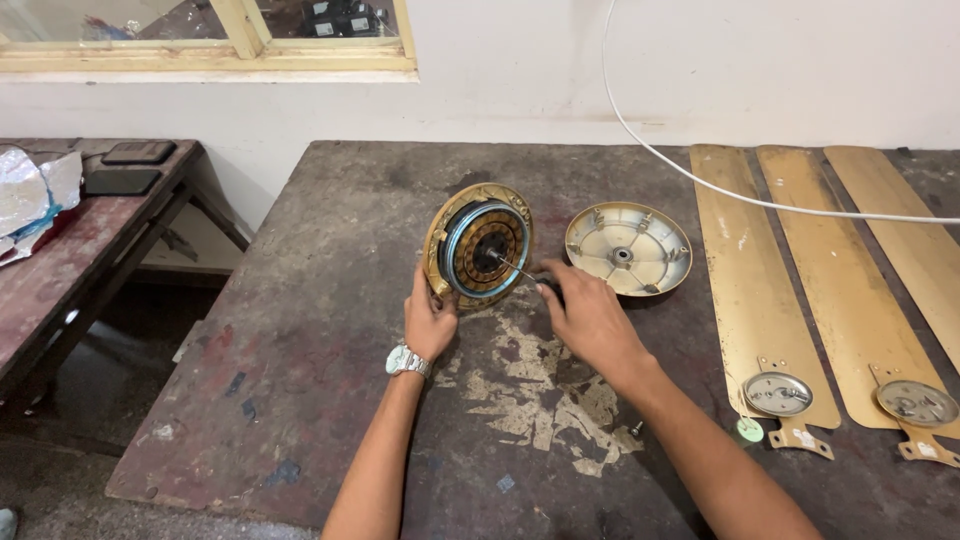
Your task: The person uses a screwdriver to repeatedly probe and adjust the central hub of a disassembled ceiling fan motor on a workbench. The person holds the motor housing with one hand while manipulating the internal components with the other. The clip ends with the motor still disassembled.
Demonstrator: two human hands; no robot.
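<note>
The fan motor (481,246) is propped on edge by the left hand (428,322), grip closed on its rim, so the windings face the right hand (588,316), whose grip holds a screwdriver (520,269).

At frame centre we see a round gold-painted metal motor housing (478,243) with glossy copper windings; right of it, a dull grey cast-metal cover (628,248). Our dark worn table (330,330) looks rough, its paint flaking.

Silver foil package (28,195) with blue edge, crumpled, on left side surface (80,250); small round green sticker (750,430) beside gold blade (755,290).
</note>
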